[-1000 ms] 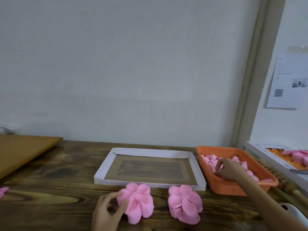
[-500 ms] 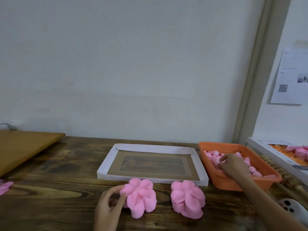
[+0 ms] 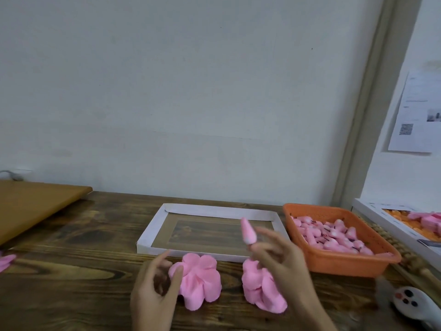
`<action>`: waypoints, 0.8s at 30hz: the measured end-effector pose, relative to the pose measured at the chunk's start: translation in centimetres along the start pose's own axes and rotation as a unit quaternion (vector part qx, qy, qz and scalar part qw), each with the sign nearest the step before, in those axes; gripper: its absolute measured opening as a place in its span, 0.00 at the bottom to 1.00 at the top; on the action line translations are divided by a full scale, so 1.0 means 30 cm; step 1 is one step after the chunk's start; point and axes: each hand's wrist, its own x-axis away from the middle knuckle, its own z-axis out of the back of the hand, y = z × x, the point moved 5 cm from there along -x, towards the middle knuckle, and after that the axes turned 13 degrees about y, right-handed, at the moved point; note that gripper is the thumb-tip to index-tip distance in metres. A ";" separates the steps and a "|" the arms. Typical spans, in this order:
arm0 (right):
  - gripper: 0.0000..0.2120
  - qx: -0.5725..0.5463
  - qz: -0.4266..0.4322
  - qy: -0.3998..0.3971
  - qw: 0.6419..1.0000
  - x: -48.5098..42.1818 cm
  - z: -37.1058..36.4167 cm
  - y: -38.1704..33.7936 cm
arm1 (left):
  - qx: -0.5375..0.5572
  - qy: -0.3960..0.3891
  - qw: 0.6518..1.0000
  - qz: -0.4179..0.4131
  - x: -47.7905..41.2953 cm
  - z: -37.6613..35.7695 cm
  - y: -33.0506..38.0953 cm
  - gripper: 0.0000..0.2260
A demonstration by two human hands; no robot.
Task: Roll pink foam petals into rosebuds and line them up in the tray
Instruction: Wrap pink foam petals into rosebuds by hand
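Observation:
Two stacks of pink foam petals lie on the wooden table in front of the white-rimmed tray (image 3: 152, 231). My left hand (image 3: 155, 292) touches the left petal stack (image 3: 200, 280) with its thumb, its fingers loosely curled. My right hand (image 3: 284, 266) hovers over the right petal stack (image 3: 260, 290) and pinches a small pink cone-shaped bud core (image 3: 248, 231) at its base, tip pointing up. The tray holds nothing. An orange basket (image 3: 338, 261) to the right is full of similar pink bud cores.
A tan board (image 3: 35, 206) lies at the far left, with a pink piece (image 3: 6, 261) at the table's left edge. A white box (image 3: 391, 223) with orange and pink foam sits at the far right, beside a wooden stick. A white device (image 3: 415, 304) sits near the bottom right.
My right hand left the orange basket and moved left over the right petal stack, now carrying a bud core. My left hand stays at the left petal stack.

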 end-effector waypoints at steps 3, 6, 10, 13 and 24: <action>0.17 -0.052 -0.039 -0.046 0.997 0.074 -0.114 0.038 | 0.075 -0.083 0.993 0.040 -0.019 -0.026 0.059 0.19; 0.16 -0.052 -0.025 -0.065 0.996 0.120 -0.184 0.060 | 0.188 -0.186 0.955 0.130 -0.018 -0.071 0.132 0.22; 0.14 -0.052 -0.020 -0.066 0.996 0.149 -0.227 0.075 | 0.234 -0.244 0.931 0.138 -0.026 -0.085 0.194 0.19; 0.13 -0.034 -0.011 -0.081 0.996 0.155 -0.245 0.089 | 0.230 -0.263 0.929 0.121 -0.022 -0.087 0.199 0.12; 0.10 0.010 -0.018 -0.167 0.986 0.100 -0.224 0.068 | 0.081 -0.230 0.970 0.026 -0.037 -0.119 0.163 0.13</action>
